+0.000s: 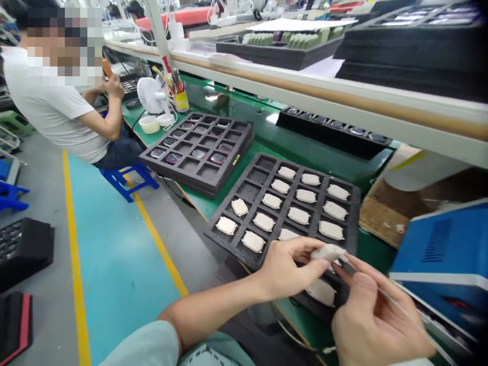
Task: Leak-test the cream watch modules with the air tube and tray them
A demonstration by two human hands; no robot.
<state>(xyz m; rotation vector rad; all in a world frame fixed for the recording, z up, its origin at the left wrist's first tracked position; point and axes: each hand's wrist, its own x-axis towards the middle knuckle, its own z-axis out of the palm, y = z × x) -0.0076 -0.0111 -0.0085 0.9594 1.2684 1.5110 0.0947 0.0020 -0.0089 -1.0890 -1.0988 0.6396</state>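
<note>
My left hand [282, 269] grips 1 white piece [327, 252] firmly; my right hand [375, 320], pinching 1 grey plug [346, 266], should stay straight and gentle.

Off-white rounded casing [327, 252] is tilted up over the dark foam tray [248, 192], dark grey cable plug [346, 265] angled right at its end.

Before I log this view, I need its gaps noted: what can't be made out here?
All in the head view:
- White piece: its underside, turned away and covered by the left hand.
- Dark grey part: its shape, mostly behind the fingers of the right hand.
- Near tray: some front pockets, behind both hands.
- Blue box: its far side, cut off by the right edge.
- Orange item: too small to identify.
</note>
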